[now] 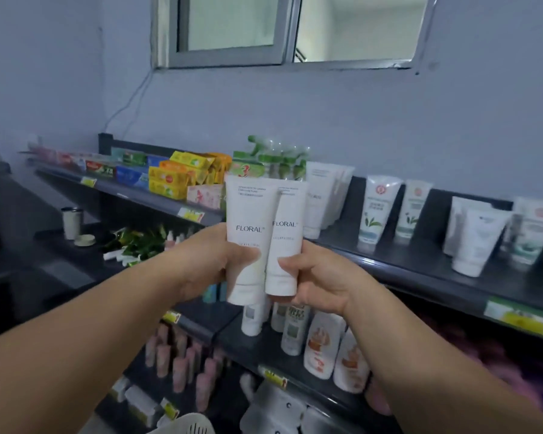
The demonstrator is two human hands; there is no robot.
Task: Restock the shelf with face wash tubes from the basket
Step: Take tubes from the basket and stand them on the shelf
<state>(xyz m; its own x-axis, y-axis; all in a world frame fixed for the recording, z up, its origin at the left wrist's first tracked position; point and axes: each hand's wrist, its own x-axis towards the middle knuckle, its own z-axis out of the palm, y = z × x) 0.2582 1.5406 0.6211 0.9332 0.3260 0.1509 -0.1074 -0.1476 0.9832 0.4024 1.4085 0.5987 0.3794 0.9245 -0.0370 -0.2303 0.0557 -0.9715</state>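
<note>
I hold two white face wash tubes marked FLORAL upright, side by side, in front of the top shelf (420, 270). My left hand (213, 261) grips the left tube (248, 227) near its cap end. The right tube (287, 242) is in my right hand (320, 277), slightly behind the left one. More white tubes of the same kind (323, 195) stand on the shelf just beyond them. The rim of a white basket (185, 426) shows at the bottom edge, below my arms.
Green-and-white tubes (380, 211) and other white tubes (477, 239) stand further right on the top shelf. Toothpaste boxes (170, 177) fill the shelf to the left. Bottles (320, 346) line the lower shelves. A window sits in the wall above.
</note>
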